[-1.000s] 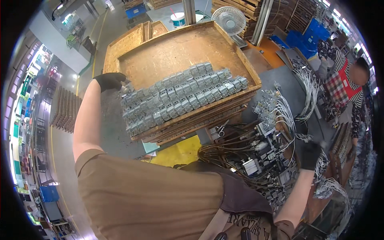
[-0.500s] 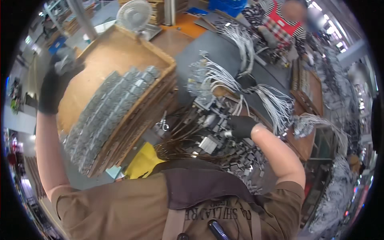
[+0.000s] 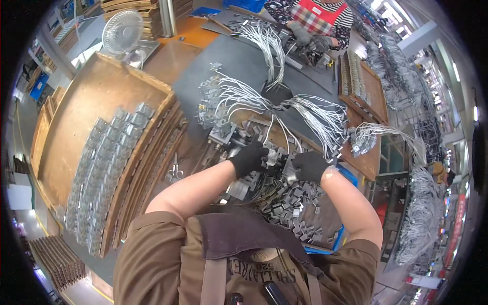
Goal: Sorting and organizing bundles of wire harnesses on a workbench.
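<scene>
My left hand (image 3: 249,158), in a dark glove, reaches to the middle of the work area. Its fingers are closed at a small metal fixture (image 3: 275,158); what they grip is hidden. On the fixture's other side my right hand (image 3: 310,166), also gloved, has its fingers curled inward, and what lies in them cannot be made out. A heap of small grey metal pieces (image 3: 300,201) spreads just below both hands. Bundles of white wires (image 3: 244,96) with metal parts on their ends (image 3: 207,104) lie beyond my hands.
To the left, a wooden tray (image 3: 96,76) on a stack holds rows of grey metal parts (image 3: 109,147). Scissors (image 3: 175,170) lie beside that stack. A white fan (image 3: 122,31) stands at the far left. Across the table a person in a red plaid apron (image 3: 317,18) works with gloved hands (image 3: 310,38).
My left hand has come from above the wooden tray at the left, where it held a greyish piece, to the middle beside my right hand. The whole view has shifted.
</scene>
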The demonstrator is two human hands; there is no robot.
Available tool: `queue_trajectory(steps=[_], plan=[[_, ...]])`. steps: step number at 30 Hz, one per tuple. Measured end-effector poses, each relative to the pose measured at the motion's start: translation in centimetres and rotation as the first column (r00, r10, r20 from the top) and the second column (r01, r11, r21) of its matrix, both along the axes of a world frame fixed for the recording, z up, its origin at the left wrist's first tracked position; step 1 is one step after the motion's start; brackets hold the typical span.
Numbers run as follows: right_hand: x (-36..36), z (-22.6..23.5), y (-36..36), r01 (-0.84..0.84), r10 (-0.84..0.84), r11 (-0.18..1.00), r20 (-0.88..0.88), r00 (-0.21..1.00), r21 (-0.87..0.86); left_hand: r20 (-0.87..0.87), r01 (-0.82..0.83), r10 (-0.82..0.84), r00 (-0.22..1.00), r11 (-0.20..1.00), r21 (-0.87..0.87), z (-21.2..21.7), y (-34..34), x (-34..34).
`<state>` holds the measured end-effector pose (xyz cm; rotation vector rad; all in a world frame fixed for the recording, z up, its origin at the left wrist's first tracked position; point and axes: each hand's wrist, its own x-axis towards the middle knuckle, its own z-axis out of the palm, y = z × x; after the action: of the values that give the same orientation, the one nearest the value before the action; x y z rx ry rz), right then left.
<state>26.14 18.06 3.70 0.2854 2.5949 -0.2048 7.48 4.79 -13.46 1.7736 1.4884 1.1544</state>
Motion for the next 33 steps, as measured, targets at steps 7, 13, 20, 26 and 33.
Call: queue_trajectory(steps=[7, 13, 20, 26, 33], plan=[[-6.4, 2.4, 0.5, 0.046, -0.018, 0.971, 0.120, 0.993, -0.236, 0.023, -0.037, 0.035, 0.999, 0.993, 0.112, 16.7, 0.8, -12.1], [-11.5, -0.8, -0.6, -0.109, 0.156, 0.986, -0.479, 0.864, 0.126, -0.295, -0.512, 0.466, 0.834, 0.853, -0.100, 14.6, -0.8, -13.0], [-9.0, -0.9, -1.1, -0.053, -0.002, 0.995, -0.525, 0.851, -0.090, 0.158, -0.246, 0.248, 0.956, 0.969, -0.028, 11.8, -5.5, -4.3], [-8.7, 0.2, -2.0, 0.039, -0.144, 0.946, -0.310, 0.940, -0.323, 0.208, -0.270, 0.339, 0.918, 0.915, -0.301, 8.1, -4.4, -2.9], [-8.4, -0.8, -1.0, -0.056, -0.066, 0.957, -0.404, 0.912, -0.283, -0.080, -0.264, 0.256, 0.963, 0.958, -0.114, 8.4, -4.2, -2.7]])
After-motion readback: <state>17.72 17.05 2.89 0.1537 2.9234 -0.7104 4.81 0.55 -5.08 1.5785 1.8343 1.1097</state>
